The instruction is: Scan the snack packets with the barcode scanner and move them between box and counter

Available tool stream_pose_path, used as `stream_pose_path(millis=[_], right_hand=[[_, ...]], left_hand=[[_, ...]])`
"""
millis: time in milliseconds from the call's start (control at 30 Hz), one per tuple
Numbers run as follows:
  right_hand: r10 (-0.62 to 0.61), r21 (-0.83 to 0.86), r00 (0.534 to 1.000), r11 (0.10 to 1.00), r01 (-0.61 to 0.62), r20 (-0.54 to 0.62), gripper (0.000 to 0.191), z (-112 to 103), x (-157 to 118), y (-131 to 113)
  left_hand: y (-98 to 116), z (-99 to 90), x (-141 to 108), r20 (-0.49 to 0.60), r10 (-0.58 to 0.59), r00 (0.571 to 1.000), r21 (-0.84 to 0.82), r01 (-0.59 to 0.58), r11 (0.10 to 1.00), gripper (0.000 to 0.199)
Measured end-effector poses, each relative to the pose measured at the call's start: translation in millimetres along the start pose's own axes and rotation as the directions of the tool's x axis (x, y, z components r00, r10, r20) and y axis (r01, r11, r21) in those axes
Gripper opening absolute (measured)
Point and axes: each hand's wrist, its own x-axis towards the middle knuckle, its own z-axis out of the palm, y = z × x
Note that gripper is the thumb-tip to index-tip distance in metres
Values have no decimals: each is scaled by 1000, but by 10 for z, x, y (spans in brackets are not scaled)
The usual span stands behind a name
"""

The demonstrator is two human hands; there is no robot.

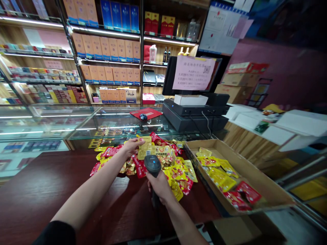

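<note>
My right hand [161,186] is wrapped round the handle of a black barcode scanner [152,164], which has a small blue light on top. The scanner's head points away from me, toward a gold snack packet [144,148]. That packet is pinched at its upper left by my left hand [133,147], with its printed back and barcode facing me. Beneath and around both hands lies a heap of red, yellow and gold snack packets [178,172] on the dark red-brown table [63,190].
Right of the heap, a shallow cardboard box [268,185] holds several yellow and red packets. A glass counter [84,119] runs behind the table, bearing a red mouse pad [153,112] and a monitor [168,76] with a paper notice. Shelves of boxed goods [112,49] line the wall.
</note>
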Motion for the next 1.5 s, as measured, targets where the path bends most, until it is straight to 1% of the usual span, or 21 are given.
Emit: stream_pose_path(millis=[100,300,400,467,500,567,633,700,733,800,900,1033,1167,1267,1300,1333,1400,1467,1500], right_hand=[[-31,-4,999,1000,31,-24,26,7,-9,-13],[-36,25,999,999,36,-23,23,-19,8,46],[-85,101,993,990,93,-85,21,-106,-13,-19],[-98,194,985,973,126,-145,24,-212,-23,-120],[-75,256,985,960,114,-155,26,-280,-20,-180],[29,397,995,918,11,-95,29,-445,3,-297],[124,504,992,856,-118,21,27,-642,32,-391],[170,566,981,801,-194,96,24,-863,38,-449],[179,585,978,784,-207,106,22,-979,21,-466],[194,603,978,771,-203,81,22,-1222,-60,-483],[204,626,979,764,-160,1,21,-1597,-294,-490],[197,668,978,737,-102,-68,18,-2098,-690,-502],[239,645,945,763,-41,-223,17,-2597,-963,-496],[240,634,914,773,24,-327,21,-2936,-1044,-484],[244,628,900,777,42,-362,21,-3029,-1057,-482],[247,619,884,783,59,-397,21,-3109,-1065,-480],[263,602,854,796,71,-449,20,-3216,-1071,-473],[280,600,839,797,67,-466,20,-3249,-1060,-451],[284,604,840,794,64,-462,20,-3239,-1045,-434]], left_hand=[[-10,-4,7,5,-5,1000,3,5,1000,34],[24,26,-46,-3,-10,1000,-7,10,1000,32],[8,39,-103,2,-51,999,-10,51,999,31],[-30,59,-153,50,-109,993,0,109,994,30],[-54,77,-179,94,-146,985,14,145,989,29],[-104,141,-227,207,-218,954,53,211,976,30],[-141,255,-265,306,-273,912,76,262,962,30],[-154,428,-297,363,-305,880,66,302,951,30],[-152,537,-313,383,-315,868,57,319,946,30],[-140,800,-357,409,-341,847,59,348,936,29],[-137,1275,-450,444,-386,809,100,384,918,28],[-219,1969,-558,547,-424,722,150,413,898,29],[-346,2635,-541,619,-435,655,186,415,890,30],[-444,3029,-442,643,-455,617,223,417,881,34],[-480,3124,-400,642,-463,611,246,408,879,36],[-518,3196,-356,626,-471,621,273,392,879,37],[-595,3270,-271,562,-481,673,323,357,877,42],[-665,3261,-200,488,-478,731,348,339,874,46],[-694,3233,-173,468,-475,745,348,339,874,47]])
